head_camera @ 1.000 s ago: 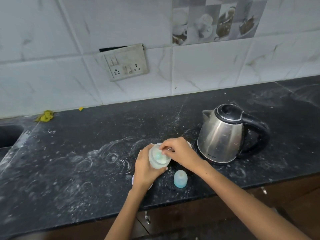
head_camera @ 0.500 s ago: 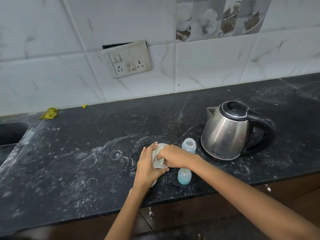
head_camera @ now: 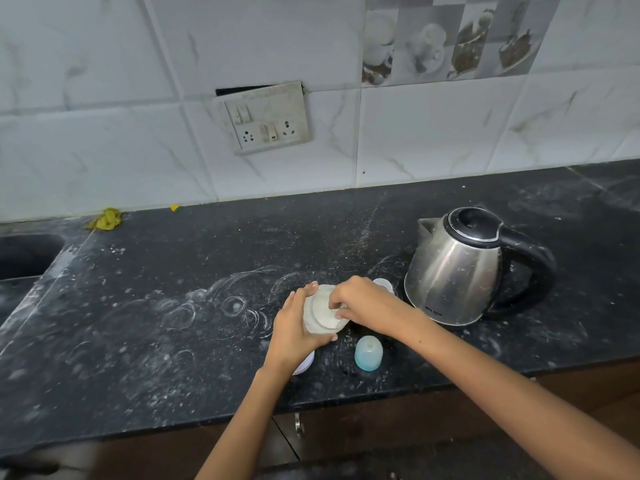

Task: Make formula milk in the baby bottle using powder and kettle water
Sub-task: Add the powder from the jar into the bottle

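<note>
Powder fills the clear jar [head_camera: 320, 311] that we hold tilted toward us above the black worktop [head_camera: 173, 341], its open mouth facing the camera and showing the pale contents. Our left hand [head_camera: 294, 332] grips this jar from the left and below, fingers curled round its side with the thumb along the near edge. Our right hand [head_camera: 360, 304] reaches over the jar's mouth from the right with its fingertips bent down into the opening; whether they pinch a scoop or anything else we cannot tell, since the fingers hide it. Just behind the right hand, a white rim of the baby bottle [head_camera: 383, 285] shows, standing on the worktop beside the steel kettle [head_camera: 453, 271], which sits farther right of that hand with its black handle turned away to the right. Nearer us, below the right wrist, a pale blue cap [head_camera: 368, 353] stands on the worktop, apart from both hands. Under the left wrist a white round lid [head_camera: 304, 365] peeks out, lying flat. Powdery ring marks streak the worktop to the left of the left hand. On the tiled wall beyond the hands hangs a switch plate [head_camera: 265, 117].
</note>
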